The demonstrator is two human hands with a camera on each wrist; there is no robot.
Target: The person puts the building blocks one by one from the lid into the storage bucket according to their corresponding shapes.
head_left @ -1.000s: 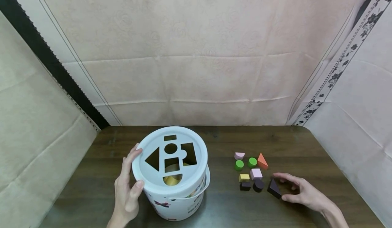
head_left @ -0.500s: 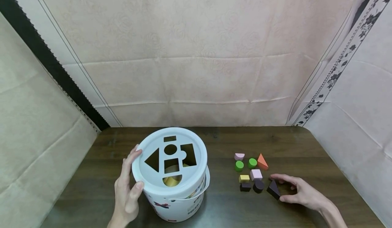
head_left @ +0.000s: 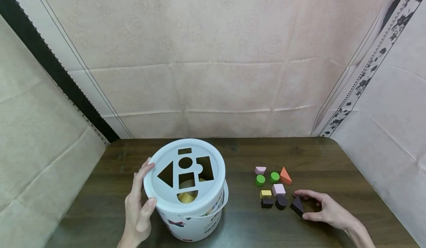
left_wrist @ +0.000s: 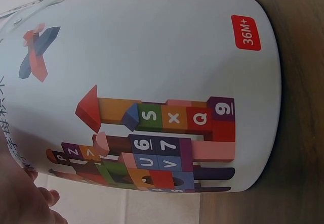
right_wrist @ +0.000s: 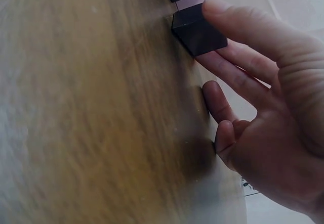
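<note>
A white toy bucket point(head_left: 194, 228) stands on the table, topped by a pale blue lid point(head_left: 211, 192) with shaped cutouts. My left hand point(head_left: 137, 207) holds its left side, thumb and fingers spread around the lid's edge. The left wrist view shows the bucket's printed wall point(left_wrist: 162, 57) up close. On the right, my right hand point(head_left: 327, 211) holds a dark triangular block point(head_left: 297, 206) between thumb and fingers, low at the table. In the right wrist view the thumb lies on the dark block's point(right_wrist: 197, 32) face, with two lower fingers bent.
Left of the right hand are small blocks: dark round point(head_left: 281, 203), dark rectangular point(head_left: 266, 203), yellow point(head_left: 265, 194), pale pink point(head_left: 278, 189), two green round point(head_left: 274, 177), a lilac half-round point(head_left: 260, 170) and an orange triangle point(head_left: 285, 176). A bucket handle point(head_left: 226, 194) hangs at its right side. Cloth surrounds the table.
Over the last second my right hand has shifted slightly left around the dark triangular block. The left hand and the bucket have stayed in place.
</note>
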